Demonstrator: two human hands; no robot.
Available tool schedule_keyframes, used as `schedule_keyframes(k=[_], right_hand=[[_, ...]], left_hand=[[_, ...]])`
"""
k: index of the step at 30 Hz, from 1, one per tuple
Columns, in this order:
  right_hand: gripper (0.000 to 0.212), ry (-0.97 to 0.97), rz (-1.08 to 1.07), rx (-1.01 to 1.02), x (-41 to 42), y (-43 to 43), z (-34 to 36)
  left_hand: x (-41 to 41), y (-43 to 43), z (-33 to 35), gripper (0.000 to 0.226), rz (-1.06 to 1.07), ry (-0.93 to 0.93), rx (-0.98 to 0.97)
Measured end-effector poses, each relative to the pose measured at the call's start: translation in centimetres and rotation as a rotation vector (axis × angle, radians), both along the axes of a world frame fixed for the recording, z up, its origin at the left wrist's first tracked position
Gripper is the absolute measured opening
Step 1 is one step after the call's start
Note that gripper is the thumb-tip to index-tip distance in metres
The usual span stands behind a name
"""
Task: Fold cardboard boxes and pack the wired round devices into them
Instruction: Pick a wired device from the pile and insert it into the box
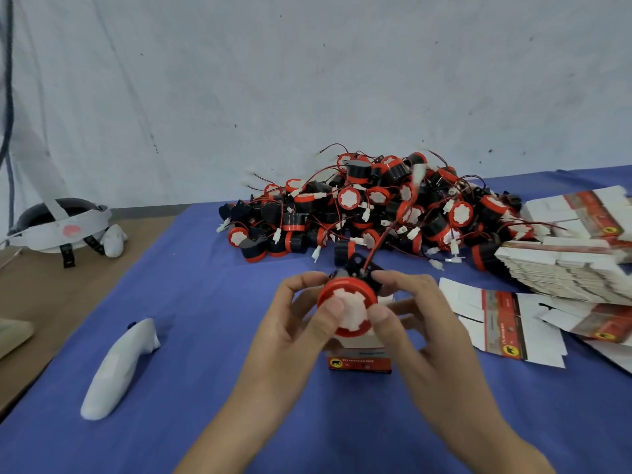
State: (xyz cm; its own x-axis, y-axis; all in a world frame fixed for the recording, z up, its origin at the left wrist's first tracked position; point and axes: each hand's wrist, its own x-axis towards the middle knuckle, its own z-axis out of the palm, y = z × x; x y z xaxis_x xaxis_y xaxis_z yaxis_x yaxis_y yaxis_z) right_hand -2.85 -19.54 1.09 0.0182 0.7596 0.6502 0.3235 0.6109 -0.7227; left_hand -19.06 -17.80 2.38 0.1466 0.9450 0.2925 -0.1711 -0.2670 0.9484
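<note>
Pinching the red round device (347,302) between my left hand (297,319) and right hand (410,323), I have it at the mouth of the folded box (359,363). Its wire (386,234) trails toward the pile (342,200) and may snag there.

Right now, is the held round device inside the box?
Not fully: left hand and right hand pinch the round device, red cap above the box. Whether its base entered, cannot tell.

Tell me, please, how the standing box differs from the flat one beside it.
The standing box is folded up; the flat box lies unfolded on the cloth. A round device is held over the standing box; the flat box holds nothing. Both show red print and a yellow badge.
</note>
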Motion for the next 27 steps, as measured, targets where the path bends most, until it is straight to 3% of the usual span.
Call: schedule_keyframes(k=[4,8,10,13,16,18,22,25,27], right_hand=[[0.045,0.033,0.091,-0.076,0.5,0.3,-0.1],[0.035,-0.030,0.070,-0.068,1.2,0.6,-0.3],[0.030,-0.184,0.006,-0.033,1.6,0.7,-0.4],[0.038,-0.555,-0.108,0.088,2.0,0.7,-0.7],[0.041,-0.711,-0.167,0.188,2.0,0.8,-1.3],[0.040,-0.710,-0.172,0.201,2.0,0.8,-1.2],[0.037,-0.585,-0.123,0.137,1.9,0.6,-0.7],[0.031,-0.608,-0.158,0.154,1.4,0.6,-0.9],[0.044,-0.595,-0.182,0.138,1.1,0.5,-1.0]], left_hand=[[-0.2,-0.3,0.0,0.046,0.009,0.102,0.049],[-0.2,-0.4,-0.5,0.025,0.008,0.181,0.127],[-0.5,-0.3,-0.9,0.024,0.252,0.355,0.291],[-1.4,0.5,-1.5,0.041,0.605,0.704,0.721],[-2.1,1.4,-2.2,0.053,0.678,0.997,0.921],[-2.4,1.7,-2.5,0.046,0.714,1.140,0.944],[-2.4,1.7,-2.4,0.027,0.807,1.106,0.964],[-1.8,1.5,-2.3,0.023,0.766,1.044,1.049],[-1.4,1.3,-2.3,0.024,0.720,1.002,1.078]])
